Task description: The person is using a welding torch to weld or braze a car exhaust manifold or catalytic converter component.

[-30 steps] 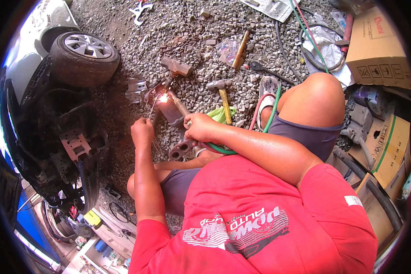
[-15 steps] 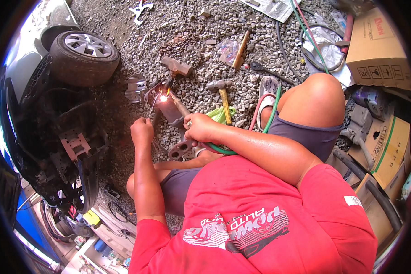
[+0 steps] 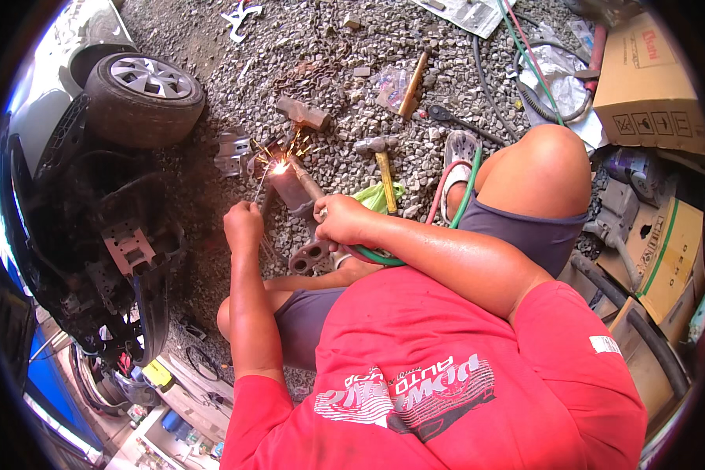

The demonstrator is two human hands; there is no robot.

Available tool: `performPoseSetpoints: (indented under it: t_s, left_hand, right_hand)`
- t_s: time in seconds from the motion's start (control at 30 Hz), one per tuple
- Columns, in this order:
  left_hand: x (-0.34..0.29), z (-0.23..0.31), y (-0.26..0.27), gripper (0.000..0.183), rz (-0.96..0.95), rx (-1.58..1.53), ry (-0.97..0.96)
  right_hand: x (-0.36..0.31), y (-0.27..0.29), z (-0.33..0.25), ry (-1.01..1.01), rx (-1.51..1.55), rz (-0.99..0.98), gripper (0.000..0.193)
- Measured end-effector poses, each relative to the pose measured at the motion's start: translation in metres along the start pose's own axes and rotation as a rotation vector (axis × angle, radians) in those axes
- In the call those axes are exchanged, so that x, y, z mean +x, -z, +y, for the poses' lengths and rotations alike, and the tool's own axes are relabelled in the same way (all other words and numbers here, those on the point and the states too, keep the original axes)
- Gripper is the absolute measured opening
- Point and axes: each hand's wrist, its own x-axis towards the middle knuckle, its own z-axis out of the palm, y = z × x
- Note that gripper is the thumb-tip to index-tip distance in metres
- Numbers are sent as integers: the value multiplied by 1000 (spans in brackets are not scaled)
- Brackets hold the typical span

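My right hand (image 3: 341, 220) is wrapped round a gas torch (image 3: 309, 182), whose tip points up and left at a bright glowing spot. A green hose (image 3: 377, 257) and a red one run from under that hand. My left hand (image 3: 244, 227) is closed on a thin metal rod (image 3: 260, 191), its far end at the glow. Sparks fly up from the top of a metal part (image 3: 290, 190) there. The glare hides the exact joint. Just below my right hand lies a flat metal piece with round holes (image 3: 309, 257).
A sledgehammer head (image 3: 304, 113) lies beyond the sparks. To the right are a yellow-handled hammer (image 3: 385, 172), a green plastic bag (image 3: 374, 197) and a ratchet (image 3: 466, 125). A car wheel (image 3: 145, 98) and dark car front stand left. Cardboard boxes (image 3: 642, 86) stand right.
The flame at the glowing spot has become a wider spray of sparks. My hands, the torch and the rod stay almost where they were.
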Motion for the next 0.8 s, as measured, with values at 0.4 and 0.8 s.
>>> performPoseSetpoints:
  t_s: [0.4, 0.8]
  left_hand:
    - [2, -1, -2, 28, -7, -5, 9]
    - [4, -3, -6, 28, 1, 1, -8]
  right_hand:
    - [-1, -1, -1, 9, -10, 13, 21]
    - [-1, 0, -1, 17, 18, 15, 22]
